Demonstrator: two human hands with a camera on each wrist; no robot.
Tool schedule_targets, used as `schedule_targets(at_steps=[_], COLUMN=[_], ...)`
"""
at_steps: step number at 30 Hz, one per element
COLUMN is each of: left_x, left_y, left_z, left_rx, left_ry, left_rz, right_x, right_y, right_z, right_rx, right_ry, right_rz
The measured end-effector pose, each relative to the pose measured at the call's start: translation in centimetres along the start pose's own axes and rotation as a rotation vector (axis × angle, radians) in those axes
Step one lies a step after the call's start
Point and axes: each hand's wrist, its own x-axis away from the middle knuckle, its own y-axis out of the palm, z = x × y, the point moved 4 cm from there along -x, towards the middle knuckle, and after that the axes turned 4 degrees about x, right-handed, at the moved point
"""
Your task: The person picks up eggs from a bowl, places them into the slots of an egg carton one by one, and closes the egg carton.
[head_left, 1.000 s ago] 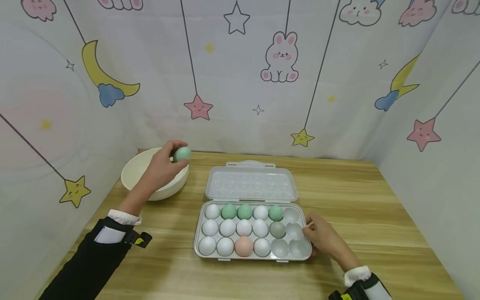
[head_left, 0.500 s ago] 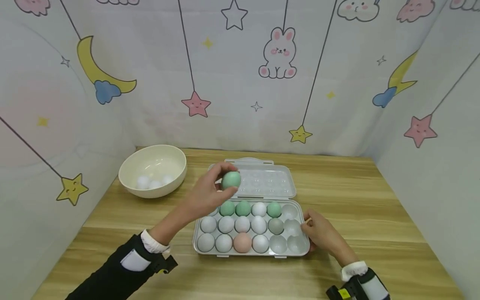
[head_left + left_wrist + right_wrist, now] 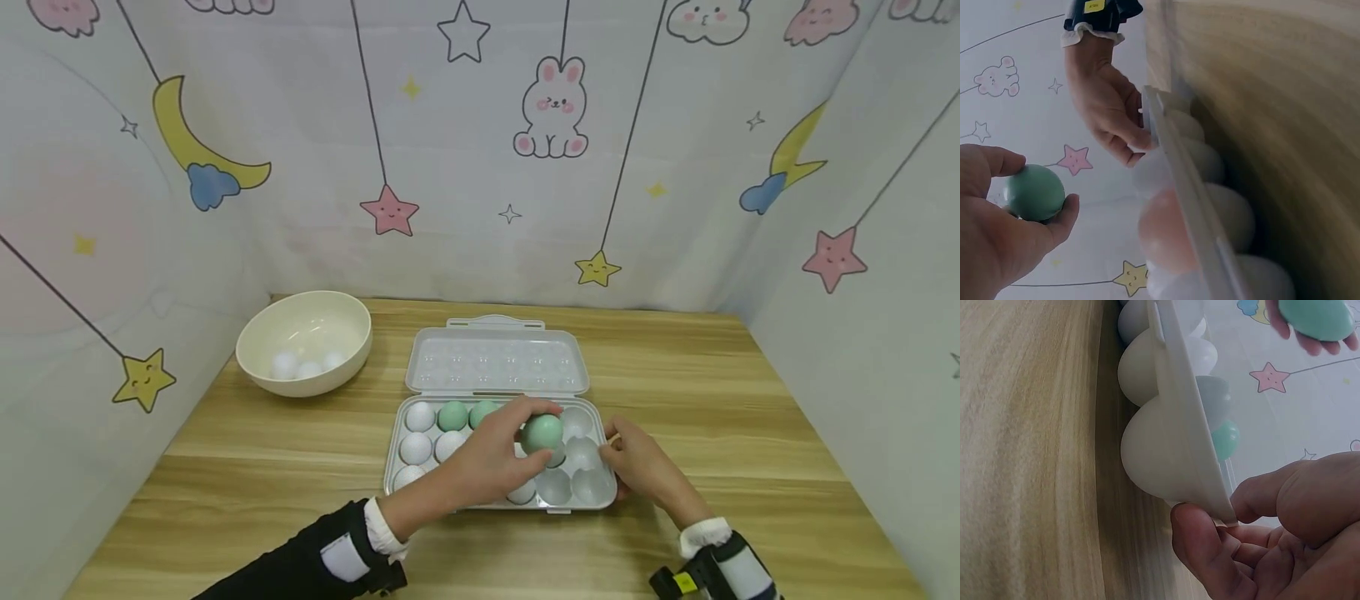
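Observation:
My left hand (image 3: 491, 458) pinches a pale green egg (image 3: 543, 434) between thumb and fingers, above the right part of the open plastic egg carton (image 3: 553, 487). In the left wrist view the green egg (image 3: 1035, 192) hangs apart from the carton. My right hand (image 3: 645, 471) pinches the carton's right edge, its thumb and fingers on the rim (image 3: 1210, 434) in the right wrist view. White eggs (image 3: 415, 448) and green eggs (image 3: 452, 416) sit in the carton's cups. A pinkish egg (image 3: 1166, 231) shows in the left wrist view; my left hand hides it from the head camera.
A cream bowl (image 3: 251, 362) with a few white eggs (image 3: 309, 368) stands at the back left of the wooden table (image 3: 712, 375). The carton's lid (image 3: 498, 358) lies folded back behind it. A printed cloth (image 3: 450, 275) hangs along the back and sides.
My left hand has carried the green egg from the bowl rightward, over the carton, and down towards its right part. My right hand keeps its grip on the carton's edge.

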Motion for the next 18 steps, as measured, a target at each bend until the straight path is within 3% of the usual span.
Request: schedule_targets(at_steps=[10,18], left_x=[0.2,0.2], left_y=[3.6,5.1], left_z=[-2.5,-3.3], left_rx=[-0.084,-0.297], left_ry=[-0.045,0.036], left_rz=[-0.081,-0.139], right_x=[0.0,0.1], right_y=[0.1,0.1], right_z=[0.2,0.1], right_rx=[-0.02,-0.034], right_ry=[-0.012,-0.041], right_rz=[-0.015,-0.021])
